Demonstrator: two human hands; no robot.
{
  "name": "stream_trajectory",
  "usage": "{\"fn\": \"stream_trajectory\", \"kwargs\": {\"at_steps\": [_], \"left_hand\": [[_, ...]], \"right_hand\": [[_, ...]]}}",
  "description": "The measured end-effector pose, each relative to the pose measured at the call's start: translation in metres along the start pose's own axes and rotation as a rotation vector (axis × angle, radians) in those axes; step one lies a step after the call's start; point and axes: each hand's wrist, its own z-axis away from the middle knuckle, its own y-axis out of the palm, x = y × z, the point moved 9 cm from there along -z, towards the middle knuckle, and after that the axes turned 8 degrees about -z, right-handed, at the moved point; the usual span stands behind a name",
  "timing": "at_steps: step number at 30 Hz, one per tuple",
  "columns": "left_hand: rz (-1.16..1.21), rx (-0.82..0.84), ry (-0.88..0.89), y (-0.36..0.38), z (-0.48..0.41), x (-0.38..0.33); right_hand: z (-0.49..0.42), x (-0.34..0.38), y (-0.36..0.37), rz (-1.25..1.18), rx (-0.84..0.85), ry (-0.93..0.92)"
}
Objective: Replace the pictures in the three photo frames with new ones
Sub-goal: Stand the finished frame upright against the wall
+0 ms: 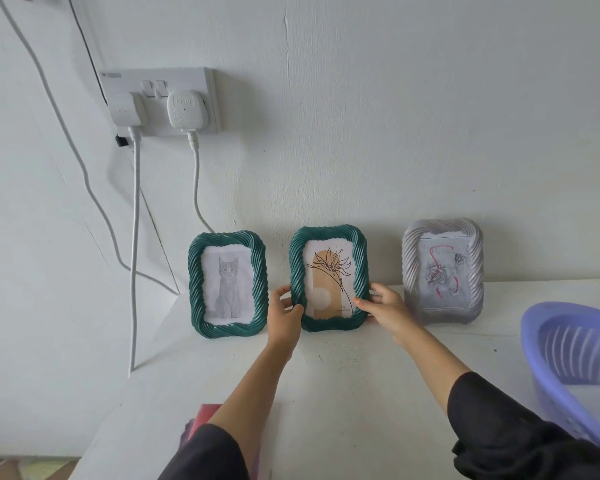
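Note:
Three photo frames stand upright against the wall on a white table [326, 393]. The left green frame [228, 285] shows a grey kitten picture. The middle green frame [328, 278] shows a line-drawn flower on a tan arch. My left hand [284, 315] grips its lower left edge and my right hand [383, 304] grips its lower right edge. The right frame [443, 271] is silver-grey and holds a rose picture with red marks.
A purple plastic basket [575, 355] sits at the table's right edge. A wall socket [160, 100] with two white plugs is up left, and white cables [134, 237] hang down beside the left frame. Something pink [205, 415] shows below the table's front edge.

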Motion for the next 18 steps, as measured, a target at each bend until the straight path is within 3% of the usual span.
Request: {"fn": "stream_trajectory", "kwargs": {"at_steps": [18], "left_hand": [[-0.071,-0.061,-0.019,-0.0048,0.0094,-0.0048]], "right_hand": [[0.0066,-0.0015,-0.0018,0.135,-0.019,0.074]]}}
